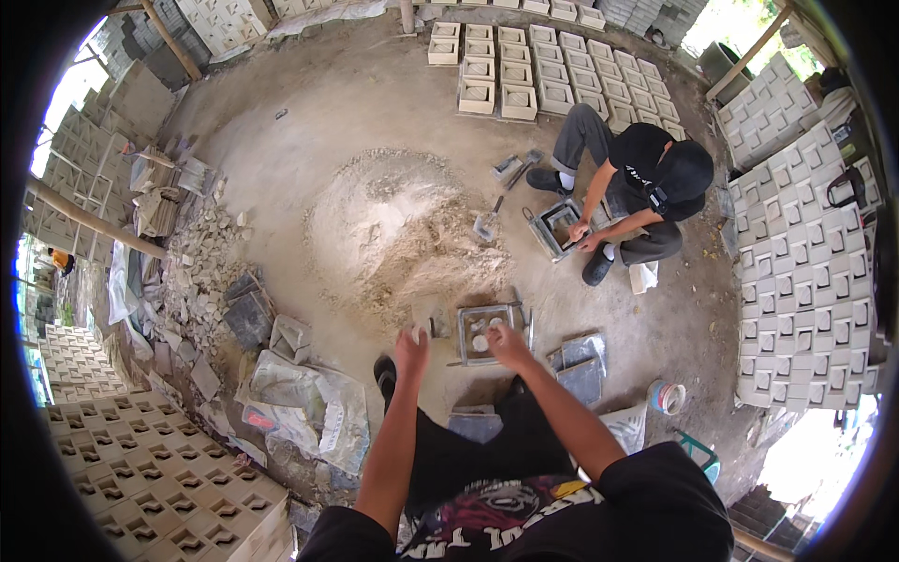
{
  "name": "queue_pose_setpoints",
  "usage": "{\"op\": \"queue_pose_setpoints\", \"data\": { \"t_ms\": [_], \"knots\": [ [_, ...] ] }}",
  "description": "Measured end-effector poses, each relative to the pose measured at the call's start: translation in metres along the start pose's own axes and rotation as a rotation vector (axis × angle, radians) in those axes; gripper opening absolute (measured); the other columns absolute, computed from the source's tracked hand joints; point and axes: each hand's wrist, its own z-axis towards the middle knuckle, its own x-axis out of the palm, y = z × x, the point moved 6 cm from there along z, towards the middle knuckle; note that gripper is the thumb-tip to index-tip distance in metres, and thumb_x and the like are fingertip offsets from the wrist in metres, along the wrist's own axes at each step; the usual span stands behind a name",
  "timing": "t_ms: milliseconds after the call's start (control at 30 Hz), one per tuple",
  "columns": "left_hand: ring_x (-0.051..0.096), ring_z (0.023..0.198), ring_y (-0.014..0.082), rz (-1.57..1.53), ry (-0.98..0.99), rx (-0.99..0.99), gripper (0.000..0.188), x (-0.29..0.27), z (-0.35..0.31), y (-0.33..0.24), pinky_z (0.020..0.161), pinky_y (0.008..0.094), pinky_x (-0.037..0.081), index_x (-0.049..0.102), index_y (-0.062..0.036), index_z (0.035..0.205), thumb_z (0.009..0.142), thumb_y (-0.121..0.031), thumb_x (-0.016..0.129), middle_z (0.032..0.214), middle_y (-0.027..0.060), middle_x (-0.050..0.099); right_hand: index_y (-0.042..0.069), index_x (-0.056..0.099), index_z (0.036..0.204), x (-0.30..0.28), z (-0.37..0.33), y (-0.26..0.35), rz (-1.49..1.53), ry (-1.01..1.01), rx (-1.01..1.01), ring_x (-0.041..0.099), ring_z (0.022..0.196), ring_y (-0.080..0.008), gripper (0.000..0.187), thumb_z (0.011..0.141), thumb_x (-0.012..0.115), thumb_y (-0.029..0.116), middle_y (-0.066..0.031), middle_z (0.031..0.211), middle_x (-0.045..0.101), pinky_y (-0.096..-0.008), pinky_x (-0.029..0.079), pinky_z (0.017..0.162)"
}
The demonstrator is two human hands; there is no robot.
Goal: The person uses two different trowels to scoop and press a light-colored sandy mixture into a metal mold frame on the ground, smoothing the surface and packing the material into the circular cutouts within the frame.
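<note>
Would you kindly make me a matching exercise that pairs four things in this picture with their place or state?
Things:
1. Rectangular mould
2. Powdery heap
3. Bucket
4. Pale blocks at the top

Places and states:
A. Lower right of the view, on the ground
B. Set out in rows
C. Nearest the person's right hand
D. Loose, mid-floor

Pairs: 1-C; 2-D; 3-A; 4-B
</note>
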Motion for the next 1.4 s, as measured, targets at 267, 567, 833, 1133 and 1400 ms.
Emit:
{"op": "queue_pose_setpoints", "data": {
  "t_ms": [267,567,833,1133,1400],
  "knots": [
    [0.065,0.086,0.0404,-0.217,0.385,0.079,0.029,-0.124,0.018,0.044,0.074,0.0434,0.051,0.064,-0.0012,0.099,0.09,-0.027,0.055,0.086,0.023,0.067,-0.003,0.063,0.09,-0.026,-0.031,0.113,0.239,-0.325,0.273,0.065,0.069,-0.014,0.029,0.09,0.06,0.027,-0.0087,0.076,0.067,-0.0292,0.049,0.063],
    [0.068,0.09,0.0347,-0.123,0.38,-0.001,0.034,-0.21,0.088,0.077,0.077,0.0405,0.051,0.064,0.0011,0.101,0.09,-0.029,0.055,0.089,0.0226,0.068,-0.002,0.065,0.095,0.052,-0.027,0.145,0.123,-0.433,0.188,0.065,0.066,-0.0131,0.024,0.09,0.063,0.021,-0.0075,0.076,0.068,-0.0277,0.052,0.062],
    [0.067,0.088,0.0328,-0.074,0.464,0.054,0.03,-0.178,0.107,0.065,0.079,0.0392,0.052,0.063,0.0008,0.098,0.088,-0.028,0.06,0.089,0.0198,0.068,0.002,0.066,0.083,0.088,-0.013,0.153,-0.05,-0.542,0.241,0.067,0.071,-0.0271,0.018,0.082,0.068,0.02,-0.0132,0.075,0.068,-0.0366,0.051,0.07],
    [0.062,0.096,0.0378,0.063,0.522,0.251,0.029,-0.023,0.153,0.188,0.085,0.0441,0.049,0.061,0.0007,0.104,0.085,-0.021,0.062,0.101,0.0211,0.064,0.002,0.056,0.105,0.187,0.073,-0.03,-0.391,-0.529,0.1,0.059,0.092,-0.0353,0.028,0.081,0.064,0.015,-0.0165,0.096,0.061,-0.0459,0.046,0.078],
    [0.054,0.111,0.0371,0.172,0.579,0.581,0.035,0.258,0.262,0.251,0.094,0.0486,0.042,0.057,-0.002,0.118,0.088,-0.021,0.057,0.115,0.0183,0.059,0.007,0.055,0.104,0.251,0.24,-0.279,-0.669,-0.615,0.055,0.056,0.095,-0.0301,0.027,0.08,0.063,0.014,-0.0126,0.099,0.057,-0.0449,0.042,0.084]
  ]
}}
